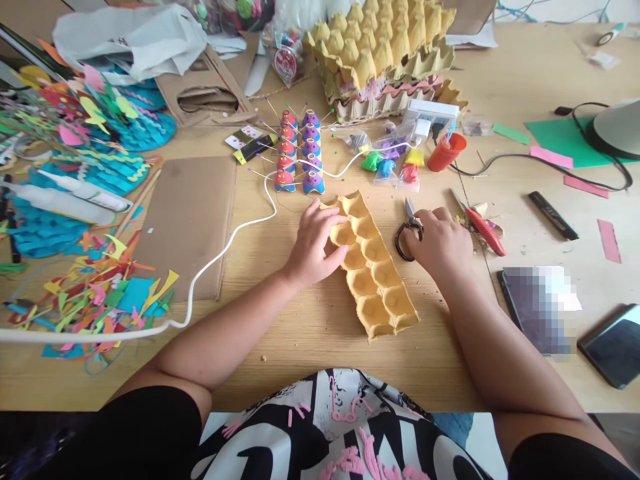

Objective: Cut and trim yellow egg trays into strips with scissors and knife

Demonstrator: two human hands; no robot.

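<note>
A yellow egg carton strip point(373, 267) with two rows of cups lies at a slant on the table in front of me. My left hand point(317, 243) is at its upper left edge, with the fingers over one cup and the thumb at another. To the right of the strip, my right hand point(444, 243) has its fingers curled at the dark handles of a pair of scissors point(409, 230). The scissor blades point away from me. Part of the handles is hidden under the fingers.
Painted egg-carton caterpillars point(299, 150) with pins stand beyond the strip. A white cable point(220, 250) crosses the left side. A red-handled cutter point(485, 230), black marker box point(553, 215) and red cup point(447, 152) lie right. Stacked egg trays point(380, 47) are behind; paper scraps point(95, 293) left.
</note>
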